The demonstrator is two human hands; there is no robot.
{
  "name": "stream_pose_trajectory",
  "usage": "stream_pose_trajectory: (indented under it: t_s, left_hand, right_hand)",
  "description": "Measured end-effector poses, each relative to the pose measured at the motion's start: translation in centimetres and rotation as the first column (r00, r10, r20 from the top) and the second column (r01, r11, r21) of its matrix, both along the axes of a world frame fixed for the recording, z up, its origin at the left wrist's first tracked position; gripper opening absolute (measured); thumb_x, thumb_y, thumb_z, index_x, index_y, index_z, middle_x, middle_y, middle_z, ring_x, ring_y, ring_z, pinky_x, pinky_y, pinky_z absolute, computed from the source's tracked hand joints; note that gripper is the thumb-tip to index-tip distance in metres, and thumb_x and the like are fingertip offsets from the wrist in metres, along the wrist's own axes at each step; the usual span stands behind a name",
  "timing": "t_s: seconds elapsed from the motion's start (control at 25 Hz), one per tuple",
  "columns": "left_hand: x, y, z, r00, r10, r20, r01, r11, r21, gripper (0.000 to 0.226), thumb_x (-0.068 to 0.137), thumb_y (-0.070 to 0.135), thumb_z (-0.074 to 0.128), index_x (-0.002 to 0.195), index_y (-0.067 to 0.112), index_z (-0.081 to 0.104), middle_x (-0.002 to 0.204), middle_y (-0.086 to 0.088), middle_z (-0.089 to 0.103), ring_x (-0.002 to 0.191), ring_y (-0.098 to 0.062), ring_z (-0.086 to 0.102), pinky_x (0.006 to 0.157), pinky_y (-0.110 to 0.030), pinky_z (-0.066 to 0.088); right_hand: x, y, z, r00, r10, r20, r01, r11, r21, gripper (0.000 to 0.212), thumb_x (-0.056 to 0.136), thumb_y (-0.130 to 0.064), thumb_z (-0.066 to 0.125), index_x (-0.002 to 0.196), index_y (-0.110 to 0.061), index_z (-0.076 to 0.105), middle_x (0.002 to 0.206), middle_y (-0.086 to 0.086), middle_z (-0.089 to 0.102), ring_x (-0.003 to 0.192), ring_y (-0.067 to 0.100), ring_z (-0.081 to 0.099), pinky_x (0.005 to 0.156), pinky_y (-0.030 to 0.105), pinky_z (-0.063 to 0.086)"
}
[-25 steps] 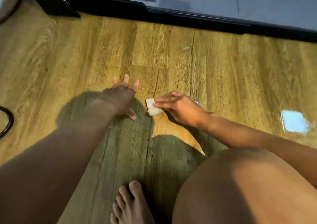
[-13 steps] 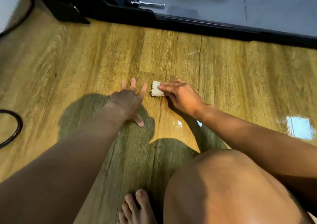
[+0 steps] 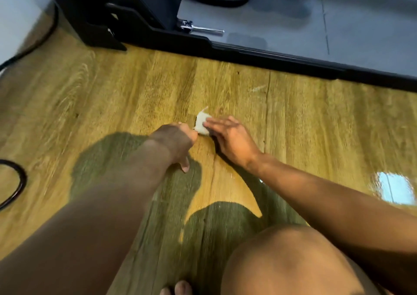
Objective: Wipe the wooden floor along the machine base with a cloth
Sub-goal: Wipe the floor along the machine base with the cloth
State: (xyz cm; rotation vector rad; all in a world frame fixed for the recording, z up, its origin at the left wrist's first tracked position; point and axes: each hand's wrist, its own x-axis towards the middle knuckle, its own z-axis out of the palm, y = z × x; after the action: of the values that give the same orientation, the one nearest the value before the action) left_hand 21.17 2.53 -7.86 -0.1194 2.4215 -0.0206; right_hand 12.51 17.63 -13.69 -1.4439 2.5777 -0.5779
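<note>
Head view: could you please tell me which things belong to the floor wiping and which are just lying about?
Job: cloth, right hand pressing it, left hand beside it, wooden floor, machine base.
Lying about: black cable loop at left, metal pin by the machine.

I see the small white folded cloth (image 3: 202, 124) on the wooden plank floor (image 3: 90, 91), under my right hand (image 3: 230, 141) and beside my left hand (image 3: 176, 141). The black machine base (image 3: 270, 57) lies beyond them. A black cable loop (image 3: 23, 179) lies far left.
</note>
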Motion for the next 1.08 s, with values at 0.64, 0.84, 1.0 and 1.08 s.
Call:
stream_pose_trajectory:
  t_s: [0.64,0.84,1.0,1.08]
  left_hand:
    - [-1.1,-1.3,-1.2,0.974,0.214,0.072,-0.219,0.974,0.058,0.144,0.057,0.044,0.087,0.146,0.024,-0.025,0.15,-0.018,-0.032,0.139,-0.047,-0.019,0.105,-0.069,0.021]
    - [-1.0,-1.1,-1.4,0.976,0.208,0.068,-0.212,0.976,0.054,0.144,0.058,0.043,0.087,0.146,0.021,-0.024,0.151,-0.02,-0.03,0.138,-0.048,-0.02,0.104,-0.071,0.021]
    - [-1.2,-1.0,-1.6,0.969,0.234,0.076,-0.239,0.969,0.063,0.145,0.057,0.039,0.088,0.146,0.019,-0.024,0.15,-0.022,-0.03,0.137,-0.05,-0.02,0.103,-0.072,0.019]
    - [-1.2,-1.1,-1.8,0.969,0.237,0.066,-0.241,0.969,0.058,0.145,0.057,0.038,0.088,0.146,0.018,-0.024,0.151,-0.022,-0.029,0.137,-0.051,-0.02,0.103,-0.072,0.02]
  right_hand:
    - [-12.7,-5.5,1.0,0.995,-0.104,0.002,0.104,0.995,0.004,0.034,0.095,-0.008,0.051,0.128,-0.016,0.057,0.134,0.003,0.056,0.124,0.019,0.05,0.11,0.03,0.032]
    - [-8.7,-4.6,-0.6,0.997,0.013,-0.078,-0.012,1.0,0.023,0.043,0.09,-0.002,0.056,0.129,-0.019,0.055,0.135,0.0,0.055,0.124,0.016,0.049,0.111,0.031,0.032]
    - [-13.8,-6.0,0.4,0.999,-0.042,-0.03,0.041,0.999,-0.031,0.033,0.094,-0.009,0.053,0.125,-0.019,0.059,0.13,0.001,0.059,0.119,0.016,0.054,0.108,0.028,0.034]
    - [-14.7,-8.2,0.2,0.98,-0.176,-0.089,0.181,0.982,0.046,0.043,0.089,0.003,0.051,0.127,-0.017,0.057,0.129,0.007,0.059,0.118,0.021,0.054,0.107,0.032,0.038]
